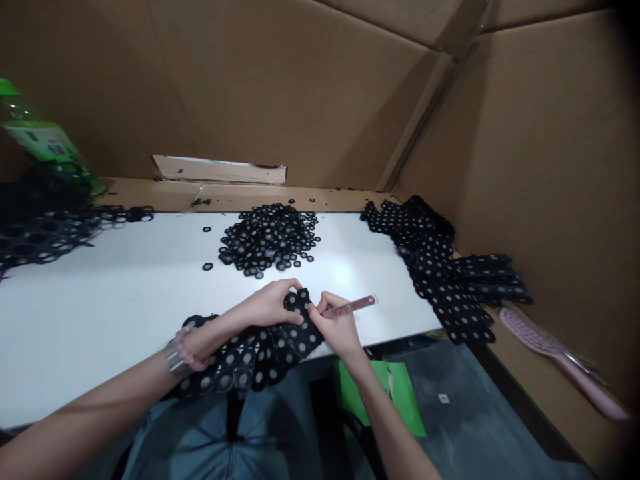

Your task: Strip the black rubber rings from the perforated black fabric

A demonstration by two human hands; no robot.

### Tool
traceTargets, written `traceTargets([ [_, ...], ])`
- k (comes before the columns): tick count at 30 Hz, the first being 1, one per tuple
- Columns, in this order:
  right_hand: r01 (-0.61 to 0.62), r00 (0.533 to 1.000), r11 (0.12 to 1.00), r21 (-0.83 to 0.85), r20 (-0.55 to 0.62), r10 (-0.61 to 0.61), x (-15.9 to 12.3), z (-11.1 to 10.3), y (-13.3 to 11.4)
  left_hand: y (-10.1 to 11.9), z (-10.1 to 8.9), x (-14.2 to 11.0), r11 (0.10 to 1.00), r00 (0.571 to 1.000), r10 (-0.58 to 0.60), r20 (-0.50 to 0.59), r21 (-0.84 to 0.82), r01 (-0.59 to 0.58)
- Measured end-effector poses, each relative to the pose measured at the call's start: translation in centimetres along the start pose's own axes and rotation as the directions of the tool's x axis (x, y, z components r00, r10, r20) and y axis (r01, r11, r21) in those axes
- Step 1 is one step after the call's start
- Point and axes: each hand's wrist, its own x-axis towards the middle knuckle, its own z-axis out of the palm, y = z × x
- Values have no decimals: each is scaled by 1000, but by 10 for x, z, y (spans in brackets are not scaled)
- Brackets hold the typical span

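Grey lap [215, 433] below; L hand [267, 305] pinching black dotted sheet [255, 353] at near edge of worktop [100, 347], R hand [337, 327] clenching red tool [350, 307]; black rings [267, 239] piled mid-worktop.

The white table [100, 333] has a big pile of little black rings [267, 240] in the middle, with a few loose rings near it. A black sheet with holes [50, 233] lies at the left end, and another black sheet [440, 273] lies at the right end.
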Motion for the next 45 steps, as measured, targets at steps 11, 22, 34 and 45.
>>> traceTargets([
  [11, 283, 839, 776, 564, -538, 85, -2, -42, -35, 50, -8, -6, 717, 915, -328, -234, -693, 80],
  [22, 86, 899, 780, 620, 289, -329, 15, -72, -37, 156, -13, -22, 267, 940, -275, -200, -956, -125],
  [34, -94, 554, 995, 42, 832, 17, 48, -103, -93, 50, -39, -70, 493, 947, -240, -213, -867, -70],
  [45, 138, 936, 973, 186, 298, -190, 70, 33, -77, -51, -45, -90, 858, 933, -299, -201, -484, 171],
])
